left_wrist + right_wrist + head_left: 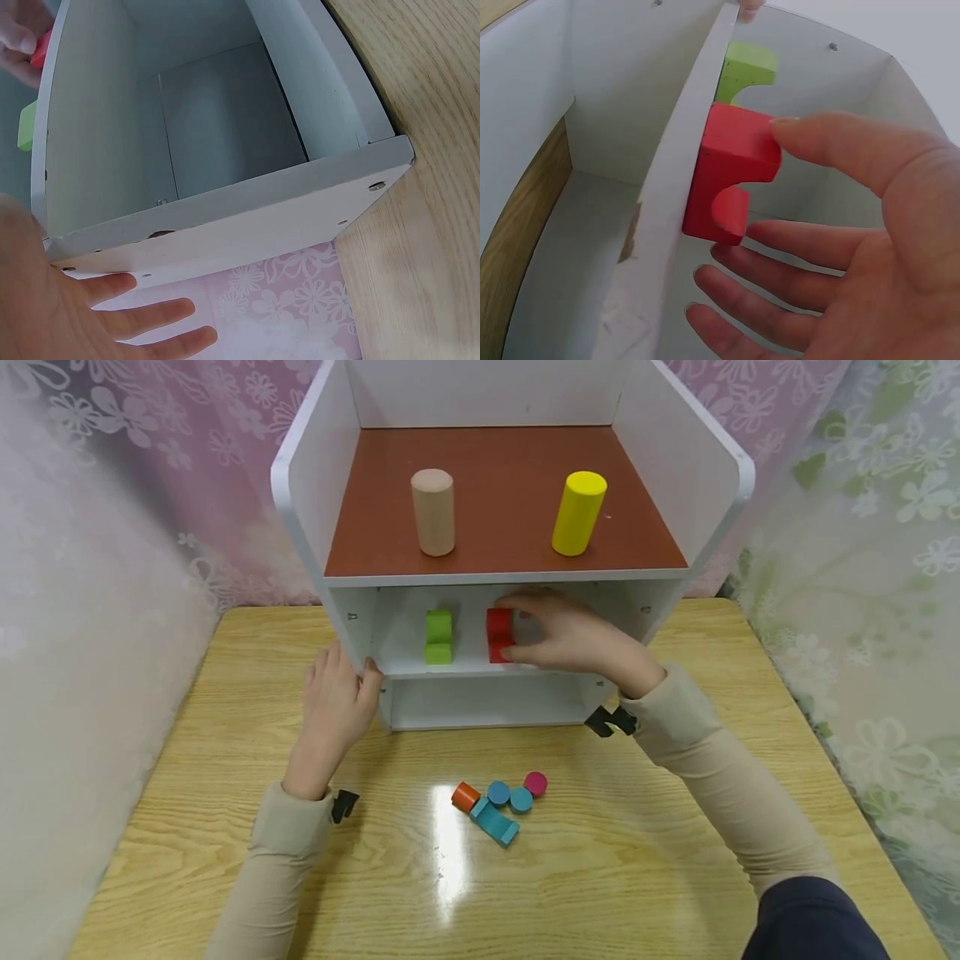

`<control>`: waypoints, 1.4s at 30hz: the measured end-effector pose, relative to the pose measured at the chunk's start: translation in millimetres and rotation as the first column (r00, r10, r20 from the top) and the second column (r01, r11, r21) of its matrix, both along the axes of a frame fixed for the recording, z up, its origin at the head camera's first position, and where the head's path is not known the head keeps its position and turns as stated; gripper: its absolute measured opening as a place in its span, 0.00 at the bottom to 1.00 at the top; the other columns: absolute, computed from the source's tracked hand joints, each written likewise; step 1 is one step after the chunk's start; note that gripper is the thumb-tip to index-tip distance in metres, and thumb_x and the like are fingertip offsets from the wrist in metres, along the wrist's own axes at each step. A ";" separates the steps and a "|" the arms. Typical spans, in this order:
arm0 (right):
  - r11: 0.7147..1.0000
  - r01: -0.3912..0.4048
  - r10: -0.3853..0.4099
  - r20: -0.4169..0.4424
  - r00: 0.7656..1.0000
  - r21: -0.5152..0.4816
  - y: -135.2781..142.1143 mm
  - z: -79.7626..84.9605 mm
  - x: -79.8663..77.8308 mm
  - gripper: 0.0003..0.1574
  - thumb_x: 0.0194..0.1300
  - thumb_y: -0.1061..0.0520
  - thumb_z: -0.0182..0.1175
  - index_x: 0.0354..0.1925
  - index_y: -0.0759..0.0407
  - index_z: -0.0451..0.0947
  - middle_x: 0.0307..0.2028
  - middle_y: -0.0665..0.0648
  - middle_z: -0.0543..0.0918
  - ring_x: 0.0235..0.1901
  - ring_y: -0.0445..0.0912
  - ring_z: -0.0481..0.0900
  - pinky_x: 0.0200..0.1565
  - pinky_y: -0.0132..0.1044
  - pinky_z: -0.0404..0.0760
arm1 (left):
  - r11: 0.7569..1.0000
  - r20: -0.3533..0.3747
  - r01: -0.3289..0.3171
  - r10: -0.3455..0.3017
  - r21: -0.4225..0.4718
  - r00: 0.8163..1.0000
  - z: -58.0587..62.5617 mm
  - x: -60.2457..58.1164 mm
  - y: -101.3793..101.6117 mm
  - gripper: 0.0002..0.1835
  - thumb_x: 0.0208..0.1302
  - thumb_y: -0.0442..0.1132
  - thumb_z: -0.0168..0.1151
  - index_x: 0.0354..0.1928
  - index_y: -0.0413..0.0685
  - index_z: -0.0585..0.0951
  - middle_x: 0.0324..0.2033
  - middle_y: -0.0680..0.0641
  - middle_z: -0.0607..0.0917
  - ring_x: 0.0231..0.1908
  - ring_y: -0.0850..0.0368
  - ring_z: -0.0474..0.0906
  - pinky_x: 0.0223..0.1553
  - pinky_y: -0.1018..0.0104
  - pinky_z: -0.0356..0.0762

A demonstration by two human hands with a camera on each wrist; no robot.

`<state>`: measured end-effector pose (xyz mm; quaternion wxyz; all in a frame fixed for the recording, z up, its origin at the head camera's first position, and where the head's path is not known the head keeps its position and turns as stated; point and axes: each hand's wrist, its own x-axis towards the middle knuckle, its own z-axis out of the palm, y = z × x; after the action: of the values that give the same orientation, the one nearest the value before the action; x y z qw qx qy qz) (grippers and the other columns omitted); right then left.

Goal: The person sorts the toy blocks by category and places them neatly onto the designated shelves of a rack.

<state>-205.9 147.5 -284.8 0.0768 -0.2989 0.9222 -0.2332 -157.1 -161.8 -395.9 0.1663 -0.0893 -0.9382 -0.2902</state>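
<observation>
On the white cabinet's middle shelf (465,670), a red arch block (499,635) stands on end near the front edge. My right hand (570,635) pinches it, thumb at one end and index fingertip at the other, as the right wrist view shows; the remaining fingers spread below. To its left stands a matching green arch block (438,637), untouched. My left hand (337,702) rests at the cabinet's left side panel (247,225), thumb at the front edge and straight fingers (161,319) along the outside.
A plain wooden cylinder (433,514) and a yellow cylinder (579,514) stand on the brown top (502,485). In front, on the wooden table (600,877), lie a blue arch block (495,823), an orange block (465,797), two blue discs (498,793) and a pink disc (536,784).
</observation>
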 end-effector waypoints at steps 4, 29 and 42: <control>0.998 -0.040 0.038 -0.046 0.998 -0.045 0.7 1.9 2.4 0.36 0.61 0.49 0.69 0.64 0.60 0.72 0.60 0.58 0.76 0.57 0.51 0.72 0.60 0.49 0.70 | 1.000 0.000 0.000 0.000 0.000 1.000 -0.4 0.0 -0.2 0.26 0.73 0.47 0.38 0.66 0.41 0.65 0.51 0.35 0.75 0.52 0.34 0.69 0.50 0.38 0.64; 0.975 -0.054 -0.067 -0.519 0.852 -0.213 -9.1 2.9 64.1 0.21 0.61 0.52 0.67 0.52 0.58 0.81 0.49 0.56 0.82 0.47 0.52 0.77 0.43 0.48 0.80 | 1.000 0.016 -0.004 0.004 0.000 1.000 1.3 -0.8 1.0 0.25 0.73 0.47 0.38 0.65 0.40 0.66 0.51 0.35 0.75 0.56 0.32 0.67 0.54 0.37 0.61; 0.924 -0.243 0.058 -0.520 0.852 -0.295 -8.2 -6.9 92.8 0.21 0.59 0.55 0.68 0.51 0.59 0.82 0.49 0.54 0.82 0.49 0.46 0.78 0.49 0.41 0.79 | 1.000 0.020 -0.006 0.006 -0.005 1.000 0.9 -0.8 0.0 0.26 0.73 0.47 0.37 0.66 0.40 0.65 0.54 0.35 0.74 0.58 0.32 0.66 0.56 0.37 0.60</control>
<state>-113.2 139.3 -291.7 -0.2018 -0.4304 0.8268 -0.3007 -157.8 -161.7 -395.0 0.1577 -0.0840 -0.9407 -0.2884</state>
